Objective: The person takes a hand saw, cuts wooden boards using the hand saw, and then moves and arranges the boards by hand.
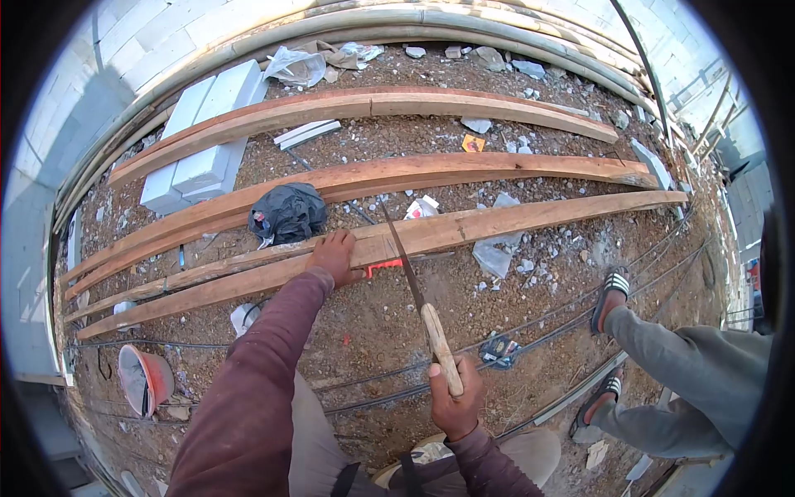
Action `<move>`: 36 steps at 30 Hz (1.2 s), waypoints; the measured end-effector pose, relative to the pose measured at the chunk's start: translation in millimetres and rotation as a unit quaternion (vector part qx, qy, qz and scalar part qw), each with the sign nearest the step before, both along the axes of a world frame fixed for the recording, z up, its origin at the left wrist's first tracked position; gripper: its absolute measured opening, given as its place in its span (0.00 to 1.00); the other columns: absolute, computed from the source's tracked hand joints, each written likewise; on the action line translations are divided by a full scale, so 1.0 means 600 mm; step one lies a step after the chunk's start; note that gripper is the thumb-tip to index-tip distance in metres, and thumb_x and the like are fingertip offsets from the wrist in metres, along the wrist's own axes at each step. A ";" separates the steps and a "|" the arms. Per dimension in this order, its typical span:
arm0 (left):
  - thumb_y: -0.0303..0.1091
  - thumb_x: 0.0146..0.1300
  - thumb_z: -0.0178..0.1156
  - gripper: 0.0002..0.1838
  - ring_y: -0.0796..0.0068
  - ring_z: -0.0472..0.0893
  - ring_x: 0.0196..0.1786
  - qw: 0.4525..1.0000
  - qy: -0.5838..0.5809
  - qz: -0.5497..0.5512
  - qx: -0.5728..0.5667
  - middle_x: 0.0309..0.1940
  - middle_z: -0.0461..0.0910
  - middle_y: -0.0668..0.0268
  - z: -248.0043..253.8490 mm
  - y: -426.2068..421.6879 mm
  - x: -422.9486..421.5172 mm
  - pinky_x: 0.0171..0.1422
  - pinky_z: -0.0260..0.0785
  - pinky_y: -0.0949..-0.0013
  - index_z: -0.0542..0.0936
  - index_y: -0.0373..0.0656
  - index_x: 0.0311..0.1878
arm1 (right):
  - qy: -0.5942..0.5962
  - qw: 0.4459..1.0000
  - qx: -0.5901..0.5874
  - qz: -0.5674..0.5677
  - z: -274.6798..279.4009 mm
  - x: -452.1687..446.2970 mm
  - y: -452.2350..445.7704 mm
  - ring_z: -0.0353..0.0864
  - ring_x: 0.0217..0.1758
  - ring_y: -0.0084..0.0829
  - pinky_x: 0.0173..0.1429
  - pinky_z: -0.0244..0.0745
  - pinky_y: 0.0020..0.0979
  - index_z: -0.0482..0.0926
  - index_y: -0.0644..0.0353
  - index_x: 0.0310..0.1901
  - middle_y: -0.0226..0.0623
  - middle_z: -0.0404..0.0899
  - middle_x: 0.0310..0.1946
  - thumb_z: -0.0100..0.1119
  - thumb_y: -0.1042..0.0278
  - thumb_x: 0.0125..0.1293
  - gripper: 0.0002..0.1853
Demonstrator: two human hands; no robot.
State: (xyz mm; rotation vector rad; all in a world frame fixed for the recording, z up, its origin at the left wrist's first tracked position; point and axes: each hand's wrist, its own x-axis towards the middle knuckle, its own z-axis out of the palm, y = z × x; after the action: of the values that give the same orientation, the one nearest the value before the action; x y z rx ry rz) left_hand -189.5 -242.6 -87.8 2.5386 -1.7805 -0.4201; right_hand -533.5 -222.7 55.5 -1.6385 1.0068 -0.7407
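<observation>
My right hand (457,399) is closed round the wooden handle of a saw (440,348). The thin dark blade points away from me, and its far part lies over the nearest wooden beam (489,222). My left hand (334,258) rests on the same beam, left of the blade, its fingers over the wood; what they grip, if anything, is hidden. A red object (384,263) shows beside the beam, near the blade. Just beyond my left hand sits a black plastic bag (287,213).
Two more long beams (497,163) (397,101) lie beyond. White blocks (203,166) stand at the back left, an orange bucket (159,374) at the left. Another person's sandalled feet (611,300) are at the right. Thin rods (530,341) cross the rubble-strewn ground. Bamboo poles line the wall.
</observation>
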 end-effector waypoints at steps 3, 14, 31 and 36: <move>0.56 0.50 0.79 0.46 0.51 0.69 0.72 0.999 -0.024 0.030 0.001 0.67 0.69 0.53 -0.013 0.003 -0.013 0.75 0.62 0.48 0.70 0.41 0.67 | -0.001 1.000 0.010 0.020 -0.022 0.001 -0.001 0.69 0.22 0.25 0.28 0.65 0.34 0.74 0.60 0.35 0.34 0.71 0.20 0.65 0.66 0.72 0.11; 0.55 0.51 0.78 0.43 0.51 0.69 0.71 0.998 -0.041 0.028 -0.026 0.66 0.71 0.54 -0.018 0.004 -0.014 0.73 0.63 0.49 0.71 0.42 0.65 | 0.034 0.999 0.014 0.026 -0.031 0.025 0.007 0.69 0.23 0.24 0.29 0.65 0.33 0.74 0.61 0.35 0.33 0.70 0.21 0.65 0.66 0.72 0.12; 0.71 0.66 0.54 0.42 0.53 0.79 0.61 0.988 0.097 0.091 -0.074 0.57 0.79 0.52 0.003 0.000 -0.006 0.70 0.66 0.50 0.81 0.38 0.60 | 0.045 0.997 0.012 -0.060 -0.068 0.008 0.073 0.65 0.26 0.18 0.30 0.64 0.28 0.75 0.62 0.34 0.26 0.69 0.21 0.66 0.65 0.72 0.13; 0.76 0.69 0.43 0.46 0.50 0.84 0.58 0.973 0.109 0.201 0.044 0.53 0.85 0.47 0.044 -0.049 -0.014 0.66 0.73 0.51 0.87 0.38 0.52 | 0.042 0.998 -0.004 -0.051 -0.098 -0.003 0.068 0.65 0.26 0.18 0.30 0.64 0.28 0.75 0.61 0.34 0.27 0.69 0.21 0.66 0.65 0.72 0.12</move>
State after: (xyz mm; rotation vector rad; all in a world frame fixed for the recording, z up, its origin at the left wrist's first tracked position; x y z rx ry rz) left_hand -197.9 -272.2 -61.4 2.6922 -1.1623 -0.7362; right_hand -535.6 -182.1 -3.3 -1.6468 1.1557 -0.7493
